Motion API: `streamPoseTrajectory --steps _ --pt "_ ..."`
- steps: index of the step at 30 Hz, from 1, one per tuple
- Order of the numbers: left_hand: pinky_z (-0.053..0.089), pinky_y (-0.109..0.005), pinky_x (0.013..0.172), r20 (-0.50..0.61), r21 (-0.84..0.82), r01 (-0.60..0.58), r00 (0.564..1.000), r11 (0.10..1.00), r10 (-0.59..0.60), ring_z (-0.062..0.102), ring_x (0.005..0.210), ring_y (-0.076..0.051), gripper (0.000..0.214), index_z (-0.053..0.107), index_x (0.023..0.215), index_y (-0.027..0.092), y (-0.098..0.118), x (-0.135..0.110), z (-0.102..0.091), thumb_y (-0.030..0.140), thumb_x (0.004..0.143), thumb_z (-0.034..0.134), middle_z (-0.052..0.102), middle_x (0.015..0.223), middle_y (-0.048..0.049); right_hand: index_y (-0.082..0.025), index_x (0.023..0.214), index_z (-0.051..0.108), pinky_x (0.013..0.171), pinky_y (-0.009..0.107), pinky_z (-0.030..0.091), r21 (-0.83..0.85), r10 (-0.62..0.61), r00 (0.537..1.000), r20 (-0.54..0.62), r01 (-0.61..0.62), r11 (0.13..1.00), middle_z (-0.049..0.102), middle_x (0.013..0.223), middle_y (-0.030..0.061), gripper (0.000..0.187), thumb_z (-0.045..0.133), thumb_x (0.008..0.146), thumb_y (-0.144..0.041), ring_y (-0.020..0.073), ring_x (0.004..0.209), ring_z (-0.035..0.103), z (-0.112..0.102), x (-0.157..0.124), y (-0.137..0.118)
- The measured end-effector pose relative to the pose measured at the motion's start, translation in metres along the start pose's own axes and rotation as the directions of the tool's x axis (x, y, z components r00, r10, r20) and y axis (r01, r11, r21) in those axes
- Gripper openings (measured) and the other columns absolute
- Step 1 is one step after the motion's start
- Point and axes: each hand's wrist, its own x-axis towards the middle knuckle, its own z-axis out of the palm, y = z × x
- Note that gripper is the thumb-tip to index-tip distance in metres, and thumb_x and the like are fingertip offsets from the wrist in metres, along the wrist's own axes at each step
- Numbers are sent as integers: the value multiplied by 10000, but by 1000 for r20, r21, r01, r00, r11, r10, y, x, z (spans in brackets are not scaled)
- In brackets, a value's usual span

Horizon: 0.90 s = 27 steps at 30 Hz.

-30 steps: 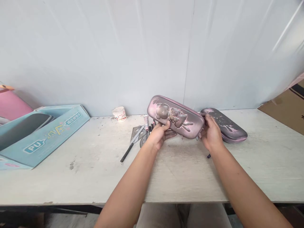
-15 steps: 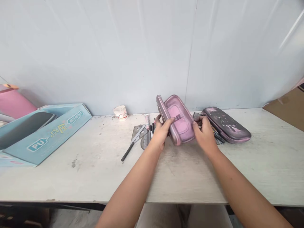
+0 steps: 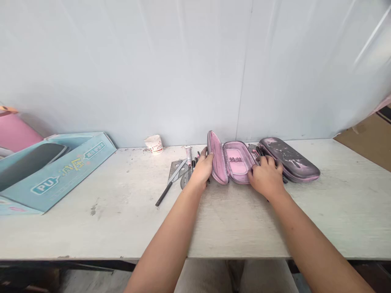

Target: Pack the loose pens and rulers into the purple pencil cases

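On the head camera I have the open pink zip case (image 3: 231,160) lying flat on the bench (image 3: 232,219). My left hand (image 3: 203,170) grips its lid edge, fingers (image 3: 208,154) curled round. My right hand (image 3: 265,177) rests on the case's right end, fingers (image 3: 269,162) spread, just beside a closed dark case (image 3: 290,159).

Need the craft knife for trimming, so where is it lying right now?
In the head view, the black-handled craft knife lies on the white table just left of the person's left hand, its blade resting across a grey set square.
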Motion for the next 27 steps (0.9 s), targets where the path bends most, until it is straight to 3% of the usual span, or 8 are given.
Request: streamPoseTrajectory --steps 4,8,13,17,19,22,25,27 --pt "270 -344 1066 -35 383 -60 996 922 79 383 1279 -208 487 365 1338 141 -3 -1 -1 309 882 336 440 1365 -115 -143 854 705 949 566 216 -97 37 991 127 -25 995 526 1162 163 355 389 818 -302 316 1147 357 -8 0 7" --pt "284 -344 1059 118 678 -255 964 689 240 384 1271 -234 471 399 1299 40 -16 -1 -1 192 857 337 442 1338 -191 -146 900 699 917 552 270 -171 56 981 187 -23 985 520 1170 166 374 380 827 -326 316 1133 375 -9 -2 21" --pt "318 -368 1026 263 811 -346 936 472 233 424 1231 -255 435 451 1249 58 -33 -5 7 241 874 329 440 1326 -197 -148 887 705 868 542 320 -224 78 981 179 -37 974 538 1106 175 381 386 820 -345 336 1093 406 -8 -8 40" --pt "266 -414 1043 280 837 -389 909 384 309 457 1181 -231 384 478 1207 130 -30 -3 6 263 882 324 500 1269 -138 -134 864 706 844 538 338 -241 43 988 146 -6 971 552 1065 181 398 374 830 -351 342 1056 430 -10 -11 42" --pt "289 -417 1013 216 866 -345 911 361 353 494 1114 -226 354 490 1172 152 -23 5 -3 277 879 333 540 1201 -113 -133 882 701 839 524 347 -235 5 995 99 18 972 556 1060 177 397 375 835 -354 338 1036 443 -12 -10 39" --pt "346 -419 922 29 942 -150 927 300 373 505 1043 -261 333 511 1104 127 -14 23 -25 299 863 359 562 1086 -134 -146 914 690 815 503 371 -204 -48 999 8 49 978 552 1090 171 379 381 840 -353 338 1037 444 -16 -6 29" --pt "353 -433 876 -101 974 29 944 226 313 470 1052 -317 410 518 1083 67 -14 40 -49 364 811 445 531 1084 -192 -155 918 684 797 480 392 -159 -102 993 -57 92 983 550 1101 167 363 382 847 -343 338 1063 431 -19 -1 13" --pt "332 -447 891 -115 975 66 967 212 229 442 1076 -345 490 526 1082 21 -18 47 -61 404 778 487 509 1113 -232 -159 922 681 817 467 392 -127 -151 985 -83 139 982 559 1085 156 351 384 851 -332 324 1068 432 -20 2 1"
